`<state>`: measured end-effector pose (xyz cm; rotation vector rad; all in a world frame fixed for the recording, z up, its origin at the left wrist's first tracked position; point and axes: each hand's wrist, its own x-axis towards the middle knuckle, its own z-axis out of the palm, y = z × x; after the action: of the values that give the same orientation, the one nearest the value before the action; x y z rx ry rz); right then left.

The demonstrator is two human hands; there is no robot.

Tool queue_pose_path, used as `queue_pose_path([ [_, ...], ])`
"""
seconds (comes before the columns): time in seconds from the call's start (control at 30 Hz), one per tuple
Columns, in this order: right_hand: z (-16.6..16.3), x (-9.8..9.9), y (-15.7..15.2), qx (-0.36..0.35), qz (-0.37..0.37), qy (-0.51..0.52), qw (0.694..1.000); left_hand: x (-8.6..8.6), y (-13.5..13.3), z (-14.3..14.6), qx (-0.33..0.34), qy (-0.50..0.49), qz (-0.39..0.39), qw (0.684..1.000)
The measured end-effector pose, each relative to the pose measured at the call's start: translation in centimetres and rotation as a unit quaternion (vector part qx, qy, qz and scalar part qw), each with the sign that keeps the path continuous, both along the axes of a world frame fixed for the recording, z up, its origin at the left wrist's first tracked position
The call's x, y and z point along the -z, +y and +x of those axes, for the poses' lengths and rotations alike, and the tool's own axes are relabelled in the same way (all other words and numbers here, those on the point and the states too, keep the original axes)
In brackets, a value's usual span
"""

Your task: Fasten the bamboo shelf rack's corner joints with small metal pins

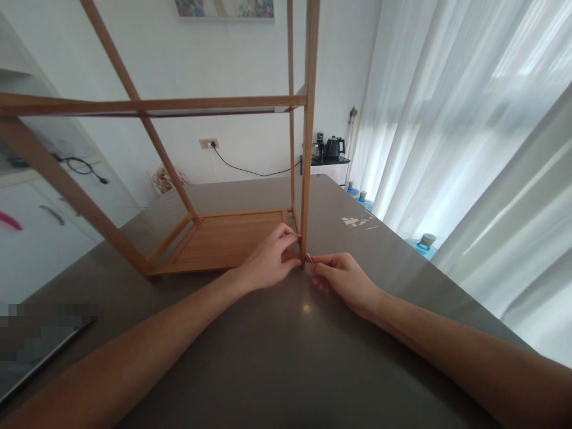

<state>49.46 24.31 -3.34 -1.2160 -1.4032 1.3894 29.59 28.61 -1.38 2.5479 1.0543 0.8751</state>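
A wooden shelf rack (308,149) of light brown slats stands upright on the grey table. My left hand (272,259) is closed around the foot of its near right post, thumb in front and fingers on the inner side. Just right of that foot, my right hand (342,277) pinches a thin, bent metal tool (309,258) that looks like a hex key. The tool's tip meets the post low down, close to the tabletop; whether it sits in a screw is too small to tell. The bottom board (223,238) lies left of my hands.
The grey table (304,363) has white scraps (357,221) on its right side and a dark, flat object (49,351) at its left edge. Beyond the table are a black kettle (334,147), blue bottles (422,245) and white curtains (415,119).
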Motion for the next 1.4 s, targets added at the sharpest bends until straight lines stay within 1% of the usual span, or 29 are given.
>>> queue_pose_path([
  [0.1,0.1,-0.1,0.3,0.01,-0.039,0.054,0.998,0.0,0.1,0.0,0.004,0.001,0.005,1.0],
  [0.2,0.3,0.0,0.5,0.002,-0.049,0.07,0.996,0.1,0.2,0.1,0.007,-0.003,0.003,1.0],
  [0.33,0.4,0.1,0.6,-0.002,-0.05,0.07,0.996,0.3,0.4,0.0,0.008,-0.008,0.008,1.0],
  [0.5,0.3,-0.2,0.6,0.01,-0.051,0.058,0.997,0.3,0.2,0.1,-0.016,0.004,0.017,1.0],
  [0.77,0.1,-0.3,0.5,0.026,-0.056,0.064,0.996,-0.2,-0.2,0.2,-0.054,0.051,0.049,0.996],
  [1.03,0.0,-0.1,0.4,0.042,-0.055,0.075,0.995,-0.6,-0.4,-0.3,-0.067,0.053,0.055,0.995],
  [1.13,0.3,0.0,0.7,0.05,-0.046,0.082,0.994,-0.9,-0.6,-0.6,-0.082,0.044,0.066,0.993],
  [1.2,0.8,0.2,1.2,0.06,-0.012,0.069,0.996,-1.5,-1.1,-0.9,-0.097,0.022,0.079,0.992],
  [1.27,1.5,0.5,2.0,0.085,0.044,0.032,0.995,-2.7,-1.8,-1.3,-0.105,-0.005,0.091,0.99],
  [1.33,2.1,0.9,2.9,0.118,0.098,-0.014,0.988,-4.6,-3.0,-2.2,-0.107,-0.022,0.097,0.989],
  [1.4,2.6,1.2,3.7,0.146,0.126,-0.044,0.98,-6.8,-4.6,-3.9,-0.124,-0.043,0.112,0.985],
])
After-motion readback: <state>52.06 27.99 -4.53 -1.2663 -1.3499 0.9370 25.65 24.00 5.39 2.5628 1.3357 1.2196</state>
